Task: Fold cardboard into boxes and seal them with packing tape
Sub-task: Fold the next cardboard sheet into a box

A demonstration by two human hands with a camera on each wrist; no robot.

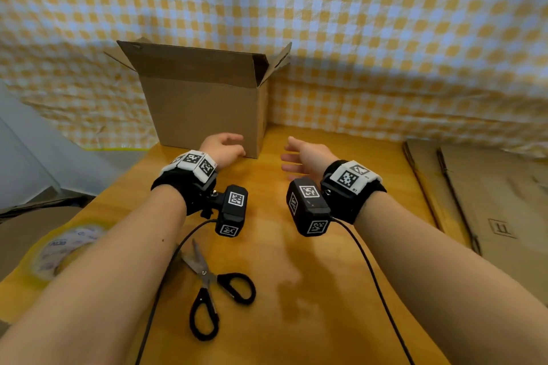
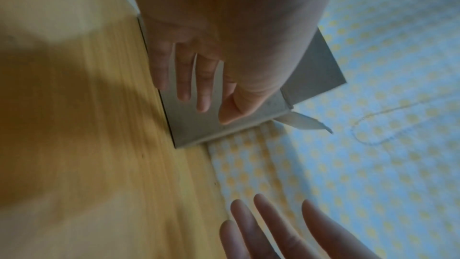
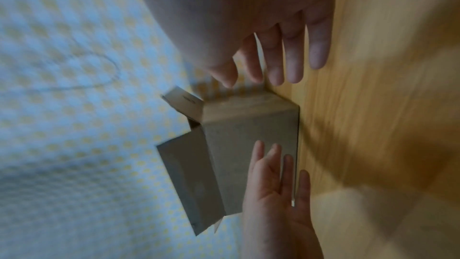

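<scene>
A brown cardboard box [image 1: 204,104] stands upright at the back of the wooden table [image 1: 284,275], its top flaps open. My left hand [image 1: 224,147] is at the foot of the box's front wall, fingers straight and spread; the left wrist view shows those fingers [image 2: 184,78] in front of the cardboard [image 2: 194,125]. My right hand [image 1: 302,157] hovers open just right of the box, palm turned toward it, holding nothing. In the right wrist view its fingers [image 3: 293,56] are spread above the box [image 3: 248,129]. A roll of packing tape [image 1: 62,246] lies at the table's left edge.
Black-handled scissors [image 1: 213,290] lie on the table near me, between my forearms. Flattened cardboard sheets [image 1: 489,201] are stacked at the right. A yellow-and-white checked cloth [image 1: 385,53] hangs behind the table. Camera cables [image 1: 373,275] trail from both wrists.
</scene>
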